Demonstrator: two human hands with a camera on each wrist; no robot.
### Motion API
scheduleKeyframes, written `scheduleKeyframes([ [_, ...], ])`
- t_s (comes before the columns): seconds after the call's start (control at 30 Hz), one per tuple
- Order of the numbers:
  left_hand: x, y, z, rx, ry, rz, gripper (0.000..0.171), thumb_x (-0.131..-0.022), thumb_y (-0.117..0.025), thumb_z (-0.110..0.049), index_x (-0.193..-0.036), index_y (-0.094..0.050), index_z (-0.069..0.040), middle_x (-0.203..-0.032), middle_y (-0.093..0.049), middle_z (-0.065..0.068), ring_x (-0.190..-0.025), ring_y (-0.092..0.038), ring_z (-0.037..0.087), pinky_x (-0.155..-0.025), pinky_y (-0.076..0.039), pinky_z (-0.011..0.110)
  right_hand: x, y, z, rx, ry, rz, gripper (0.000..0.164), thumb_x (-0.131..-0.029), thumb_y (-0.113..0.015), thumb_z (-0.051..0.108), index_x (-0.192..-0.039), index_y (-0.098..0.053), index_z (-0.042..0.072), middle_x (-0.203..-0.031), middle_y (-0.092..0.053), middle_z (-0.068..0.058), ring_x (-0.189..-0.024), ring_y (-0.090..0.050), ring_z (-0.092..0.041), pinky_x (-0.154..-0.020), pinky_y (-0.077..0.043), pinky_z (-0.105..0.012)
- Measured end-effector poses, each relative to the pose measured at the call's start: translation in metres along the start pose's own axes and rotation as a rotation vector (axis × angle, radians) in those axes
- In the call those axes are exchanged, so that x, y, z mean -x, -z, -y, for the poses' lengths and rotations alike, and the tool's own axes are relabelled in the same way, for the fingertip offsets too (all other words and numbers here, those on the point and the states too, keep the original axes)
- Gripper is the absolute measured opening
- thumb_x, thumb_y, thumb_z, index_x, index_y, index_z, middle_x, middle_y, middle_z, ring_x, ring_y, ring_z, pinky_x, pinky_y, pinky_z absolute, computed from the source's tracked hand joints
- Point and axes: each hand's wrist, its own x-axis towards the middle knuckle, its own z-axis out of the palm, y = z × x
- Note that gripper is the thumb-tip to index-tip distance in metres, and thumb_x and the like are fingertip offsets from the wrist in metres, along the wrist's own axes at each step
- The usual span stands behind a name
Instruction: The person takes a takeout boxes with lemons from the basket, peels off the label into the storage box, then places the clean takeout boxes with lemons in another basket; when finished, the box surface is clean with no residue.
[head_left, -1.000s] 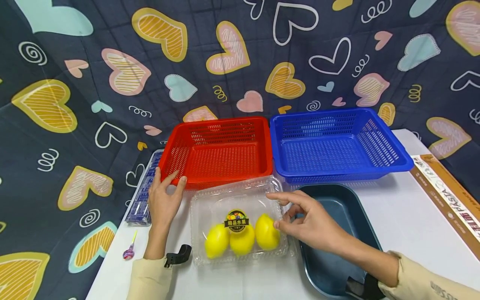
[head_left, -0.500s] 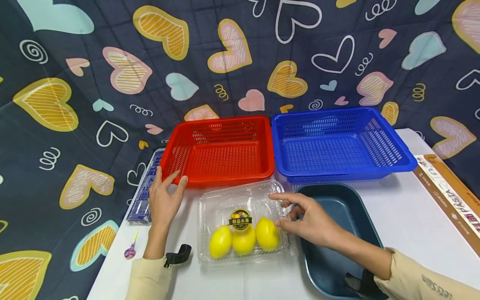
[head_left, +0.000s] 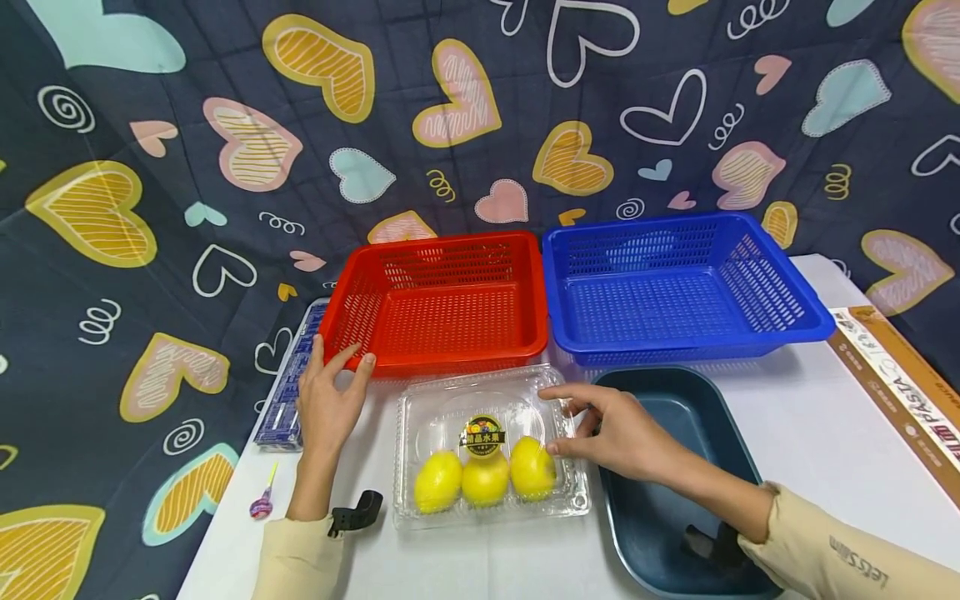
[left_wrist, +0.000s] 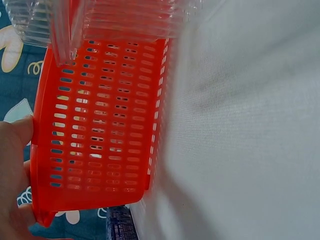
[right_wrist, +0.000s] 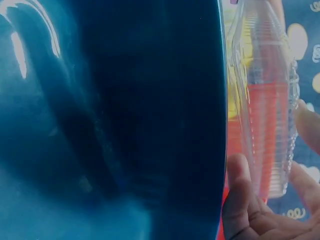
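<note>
In the head view, a clear plastic clamshell fruit box [head_left: 435, 417] with a dark round label [head_left: 482, 435] lies on the white table. Three yellow lemons [head_left: 532, 468] sit in its near half. My right hand [head_left: 618, 429] is over the box's right side, thumb and index finger spread apart with their tips at the lid. The right wrist view shows fingers [right_wrist: 237, 172] beside the box's clear wall [right_wrist: 267, 45]. My left hand [head_left: 330, 400] is at the near left corner of the red basket [head_left: 450, 358], fingers spread, and its thumb [left_wrist: 22, 127] meets the rim.
A blue basket [head_left: 682, 340] stands right of the red one. The dark teal tray [head_left: 667, 467] lies under my right wrist. At left are blue-printed packs [head_left: 279, 425] and a lollipop [head_left: 261, 505]; a pasta box [head_left: 900, 383] lies at right. Heart-patterned cloth [head_left: 465, 100] hangs behind.
The fruit box has shifted slightly right and turned straighter, its far edge now lower in the view. Both hands stay nearly in place; the right forearm has moved a little left.
</note>
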Motion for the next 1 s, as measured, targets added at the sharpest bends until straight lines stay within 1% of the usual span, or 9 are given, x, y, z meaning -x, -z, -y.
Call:
scheduleKeyframes([
  [0.1, 0.0008, -0.0001, 0.0002, 0.0, 0.009, 0.005, 0.051, -0.095, -0.065, -0.048, -0.137, -0.066, -0.019, -0.17, -0.024, 0.01, -0.15, -0.028, 0.051, -0.111, -0.022, 0.079, -0.0021, -0.0003, -0.0004, 0.025, 0.009, 0.013, 0.061, -0.079, -0.089, 0.026, -0.135, -0.066, 0.016, -0.105, -0.072, -0.012, -0.068, -0.064, -0.012, -0.062, -0.052, -0.025],
  [0.17, 0.0009, -0.0003, 0.0006, 0.002, 0.009, 0.004, 0.051, -0.095, -0.065, -0.048, -0.137, -0.066, -0.019, -0.17, -0.024, 0.01, -0.15, -0.028, 0.051, -0.111, -0.022, 0.079, -0.0032, -0.0007, -0.0013, 0.038, 0.009, 0.013, 0.061, -0.078, -0.089, 0.027, -0.134, -0.066, 0.017, -0.108, -0.072, -0.012, -0.066, -0.063, -0.013, -0.061, -0.052, -0.024],
  [0.33, 0.0005, -0.0007, 0.0011, 0.005, 0.0, -0.006, 0.05, -0.095, -0.065, -0.048, -0.136, -0.067, -0.019, -0.169, -0.025, 0.01, -0.149, -0.029, 0.052, -0.111, -0.022, 0.079, -0.0054, -0.0014, -0.0052, 0.076, 0.009, 0.008, 0.061, -0.078, -0.089, 0.028, -0.133, -0.067, 0.017, -0.109, -0.074, -0.012, -0.068, -0.062, -0.014, -0.06, -0.051, -0.024],
  [0.5, -0.0003, -0.0012, 0.0017, 0.002, -0.003, -0.01, 0.05, -0.095, -0.066, -0.048, -0.136, -0.068, -0.019, -0.17, -0.024, 0.009, -0.149, -0.03, 0.053, -0.11, -0.022, 0.079, -0.0065, -0.0014, -0.0079, 0.093, 0.003, 0.021, 0.061, -0.079, -0.088, 0.031, -0.134, -0.066, 0.017, -0.116, -0.074, -0.014, -0.085, -0.07, -0.019, -0.063, -0.052, -0.025],
  [0.6, -0.0005, -0.0017, 0.0016, 0.0, -0.006, -0.013, 0.049, -0.095, -0.066, -0.047, -0.135, -0.068, -0.019, -0.169, -0.025, 0.01, -0.148, -0.031, 0.053, -0.11, -0.023, 0.079, -0.0068, -0.0016, -0.0085, 0.096, 0.004, 0.028, 0.061, -0.08, -0.087, 0.033, -0.135, -0.066, 0.017, -0.12, -0.073, -0.014, -0.097, -0.072, -0.024, -0.067, -0.054, -0.027],
  [0.67, -0.0007, -0.002, 0.0014, -0.003, -0.008, -0.013, 0.049, -0.095, -0.066, -0.047, -0.135, -0.068, -0.019, -0.169, -0.026, 0.011, -0.148, -0.032, 0.053, -0.11, -0.024, 0.079, -0.0069, -0.002, -0.0087, 0.097, 0.002, 0.031, 0.06, -0.081, -0.086, 0.034, -0.135, -0.066, 0.017, -0.121, -0.073, -0.013, -0.099, -0.072, -0.024, -0.069, -0.055, -0.028],
  [0.9, -0.0019, -0.0003, -0.0003, -0.029, -0.008, -0.003, 0.05, -0.095, -0.065, -0.048, -0.135, -0.068, -0.019, -0.169, -0.026, 0.013, -0.148, -0.031, 0.053, -0.109, -0.024, 0.08, -0.0074, -0.0041, -0.0097, 0.099, 0.011, 0.035, 0.06, -0.082, -0.085, 0.036, -0.136, -0.065, 0.017, -0.121, -0.073, -0.013, -0.1, -0.072, -0.024, -0.07, -0.056, -0.03],
  [1.0, -0.0024, 0.0011, -0.0016, -0.041, -0.005, 0.01, 0.051, -0.096, -0.064, -0.049, -0.136, -0.067, -0.019, -0.169, -0.024, 0.011, -0.148, -0.029, 0.053, -0.108, -0.022, 0.081, -0.0077, -0.0025, -0.0096, 0.105, 0.025, 0.052, 0.061, -0.083, -0.084, 0.038, -0.137, -0.064, 0.017, -0.126, -0.072, -0.013, -0.103, -0.072, -0.025, -0.074, -0.059, -0.037],
])
